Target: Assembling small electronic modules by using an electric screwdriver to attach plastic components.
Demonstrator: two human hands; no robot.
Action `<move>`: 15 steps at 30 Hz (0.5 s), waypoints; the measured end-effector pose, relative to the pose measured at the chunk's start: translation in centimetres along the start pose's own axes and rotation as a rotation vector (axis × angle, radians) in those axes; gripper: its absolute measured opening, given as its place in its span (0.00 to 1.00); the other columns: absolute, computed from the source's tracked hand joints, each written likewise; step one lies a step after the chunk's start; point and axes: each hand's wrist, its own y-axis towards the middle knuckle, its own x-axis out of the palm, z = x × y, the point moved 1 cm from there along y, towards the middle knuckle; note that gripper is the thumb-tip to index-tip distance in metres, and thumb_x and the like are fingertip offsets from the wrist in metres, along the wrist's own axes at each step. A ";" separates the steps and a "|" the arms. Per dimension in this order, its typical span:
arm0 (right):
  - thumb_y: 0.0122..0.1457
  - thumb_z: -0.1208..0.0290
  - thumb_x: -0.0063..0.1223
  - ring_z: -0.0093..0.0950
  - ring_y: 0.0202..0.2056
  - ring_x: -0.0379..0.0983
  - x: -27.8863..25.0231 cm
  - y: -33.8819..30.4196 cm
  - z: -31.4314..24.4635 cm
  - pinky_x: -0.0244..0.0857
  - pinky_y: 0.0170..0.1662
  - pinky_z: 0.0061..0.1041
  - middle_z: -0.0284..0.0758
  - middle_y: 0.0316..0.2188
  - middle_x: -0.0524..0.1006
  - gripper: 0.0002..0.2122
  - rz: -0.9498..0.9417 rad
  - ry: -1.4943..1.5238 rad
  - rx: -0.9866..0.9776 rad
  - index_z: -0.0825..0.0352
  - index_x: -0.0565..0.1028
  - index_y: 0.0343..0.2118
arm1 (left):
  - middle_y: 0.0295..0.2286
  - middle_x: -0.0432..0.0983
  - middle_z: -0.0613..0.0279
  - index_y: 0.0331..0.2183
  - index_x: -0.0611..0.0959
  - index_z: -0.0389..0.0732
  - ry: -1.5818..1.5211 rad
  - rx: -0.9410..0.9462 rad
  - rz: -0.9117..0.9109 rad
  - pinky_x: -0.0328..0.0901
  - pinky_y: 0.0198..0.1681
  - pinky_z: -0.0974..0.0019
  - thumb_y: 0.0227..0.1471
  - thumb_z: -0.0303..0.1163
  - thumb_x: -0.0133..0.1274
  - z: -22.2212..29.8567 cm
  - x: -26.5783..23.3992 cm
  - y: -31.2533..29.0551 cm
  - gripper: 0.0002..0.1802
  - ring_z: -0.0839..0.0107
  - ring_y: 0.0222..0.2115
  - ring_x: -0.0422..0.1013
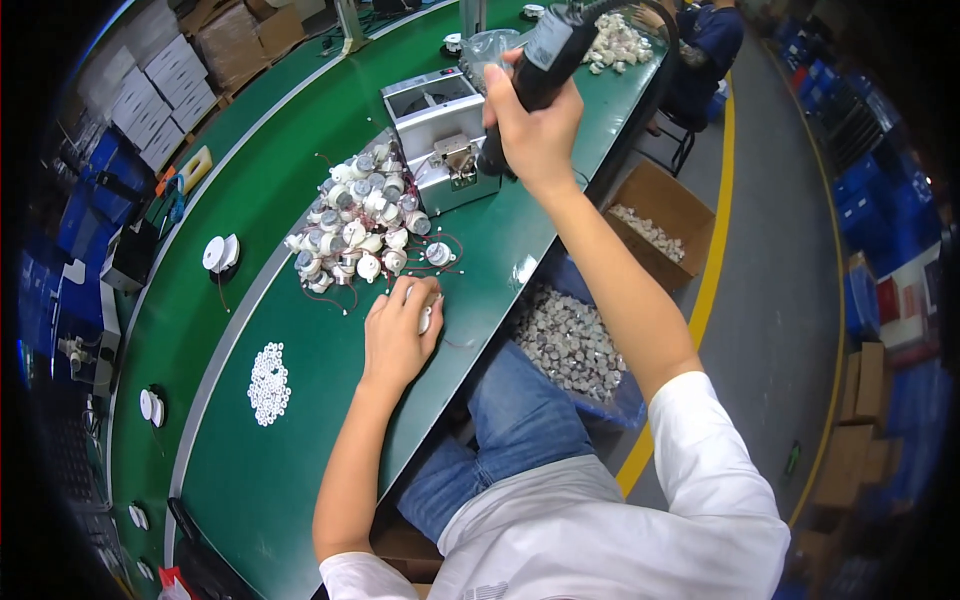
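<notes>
My right hand (540, 130) is raised, its fingers wrapped around a black electric screwdriver (555, 55). The screwdriver's lower end is beside the metal screw feeder (465, 195); its bit is hard to make out there. On the green table (330, 430), my left hand (395, 335) is closed on a small white motor (425, 318), partly hidden by the fingers. Just beyond that hand lies a heap of small white-and-grey motors (365, 210) with thin red wires. One loose motor (438, 254) sits at the heap's right side. Small white rings (268, 385) form a patch to the left.
White round parts (214, 254) ride on the green belt (260, 180) at left. Below the table edge stand a blue bin (570, 340) of small parts and a cardboard box (690, 205). A co-worker (712, 50) sits at the far right near a pale pile (615, 45).
</notes>
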 end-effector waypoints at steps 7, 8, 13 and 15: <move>0.56 0.69 0.70 0.19 0.26 0.69 2.6 2.5 5.0 0.66 0.31 0.25 0.27 0.25 0.76 0.13 -0.092 -0.128 0.011 0.68 0.75 0.36 | 0.35 0.81 0.59 0.49 0.84 0.42 -0.103 0.002 0.013 0.61 0.40 0.59 0.51 0.31 0.66 0.3 -0.3 -0.5 0.22 0.59 0.37 0.74; 0.56 0.69 0.69 0.18 0.26 0.70 2.8 2.2 6.0 0.68 0.32 0.24 0.28 0.25 0.77 0.13 -0.118 -0.165 0.051 0.68 0.75 0.36 | 0.34 0.82 0.59 0.51 0.84 0.43 -0.137 0.010 0.046 0.61 0.41 0.59 0.50 0.31 0.67 0.2 -0.3 -0.7 0.24 0.58 0.38 0.74; 0.56 0.70 0.69 0.18 0.28 0.72 3.6 1.8 5.4 0.69 0.34 0.24 0.29 0.26 0.78 0.14 -0.213 -0.132 0.105 0.68 0.74 0.38 | 0.45 0.85 0.58 0.44 0.84 0.35 -0.842 -0.405 0.109 0.71 0.45 0.72 0.52 0.21 0.68 -0.4 0.5 -1.0 0.17 0.78 0.39 0.76; 0.56 0.70 0.69 0.18 0.28 0.72 3.6 1.8 5.5 0.69 0.34 0.24 0.29 0.27 0.79 0.14 -0.222 -0.121 0.116 0.68 0.74 0.38 | 0.44 0.85 0.57 0.44 0.84 0.35 -0.886 -0.397 0.120 0.71 0.45 0.70 0.52 0.22 0.68 -0.4 0.9 -0.5 0.16 0.76 0.38 0.77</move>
